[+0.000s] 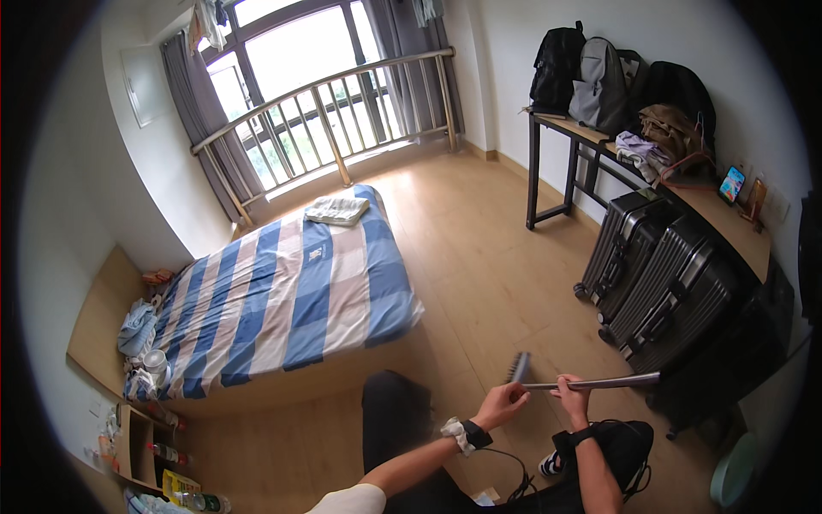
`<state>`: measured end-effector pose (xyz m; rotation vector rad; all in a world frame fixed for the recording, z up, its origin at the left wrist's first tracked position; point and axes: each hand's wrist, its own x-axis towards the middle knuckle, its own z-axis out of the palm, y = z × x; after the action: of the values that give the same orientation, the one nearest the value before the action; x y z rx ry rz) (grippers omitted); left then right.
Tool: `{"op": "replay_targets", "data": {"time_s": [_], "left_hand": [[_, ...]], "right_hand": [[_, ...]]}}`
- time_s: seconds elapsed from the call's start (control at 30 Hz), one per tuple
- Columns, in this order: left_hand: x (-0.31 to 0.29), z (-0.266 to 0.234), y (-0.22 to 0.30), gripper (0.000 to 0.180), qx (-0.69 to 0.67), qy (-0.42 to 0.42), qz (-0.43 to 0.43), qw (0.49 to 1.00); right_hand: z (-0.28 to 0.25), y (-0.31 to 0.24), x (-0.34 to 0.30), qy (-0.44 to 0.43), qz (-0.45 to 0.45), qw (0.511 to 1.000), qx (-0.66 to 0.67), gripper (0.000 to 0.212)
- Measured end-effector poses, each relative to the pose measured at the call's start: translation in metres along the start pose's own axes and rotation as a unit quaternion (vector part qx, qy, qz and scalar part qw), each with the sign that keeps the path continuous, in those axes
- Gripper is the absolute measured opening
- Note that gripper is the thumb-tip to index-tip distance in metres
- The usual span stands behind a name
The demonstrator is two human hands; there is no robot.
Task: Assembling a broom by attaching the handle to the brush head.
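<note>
A long-handled brush (pixel 599 383) is held level in front of me, its thin metal handle pointing right toward the suitcases. Its grey bristled head (pixel 519 367), slightly blurred, is at the left end. My left hand (pixel 501 407) is closed at the head end, fingers pressed together where the handle meets the head. Farther right along the handle, my right hand (pixel 572 399) is closed around it. The brush is above the wooden floor, between my knees and the bed.
A bed (pixel 282 291) with a striped sheet stands to the left. Black suitcases (pixel 676 283) stand at the right beside a narrow table (pixel 736 227) bearing bags and a phone. A low shelf (pixel 137 441) with bottles is at lower left. A dark cable (pixel 514 480) lies by my legs.
</note>
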<state>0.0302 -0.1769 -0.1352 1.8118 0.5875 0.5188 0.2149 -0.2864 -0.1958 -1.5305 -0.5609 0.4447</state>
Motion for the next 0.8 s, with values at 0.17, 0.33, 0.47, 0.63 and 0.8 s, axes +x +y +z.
{"op": "replay_targets", "data": {"time_s": [0.17,0.33,0.47,0.63,0.8], "left_hand": [[0.001,0.002,-0.004,0.033,0.068,-0.010,-0.001,0.998],[-0.001,-0.003,-0.005,0.036,0.067,-0.031,-0.011,0.997],[0.000,-0.002,-0.003,0.036,0.078,-0.047,-0.016,0.996],[-0.002,0.002,-0.005,0.026,0.039,-0.050,0.003,0.998],[-0.001,0.008,-0.010,0.026,0.001,-0.099,0.012,0.995]], "right_hand": [[0.018,-0.005,-0.011,-0.114,0.077,0.990,0.037,0.020],[0.015,0.001,-0.011,-0.153,0.070,0.984,-0.050,0.018],[-0.006,0.010,0.005,-0.056,-0.002,0.980,-0.190,0.014],[0.004,-0.021,-0.006,0.006,-0.107,0.950,-0.294,0.011],[0.001,-0.007,-0.004,-0.071,0.005,0.994,-0.081,0.017]]}}
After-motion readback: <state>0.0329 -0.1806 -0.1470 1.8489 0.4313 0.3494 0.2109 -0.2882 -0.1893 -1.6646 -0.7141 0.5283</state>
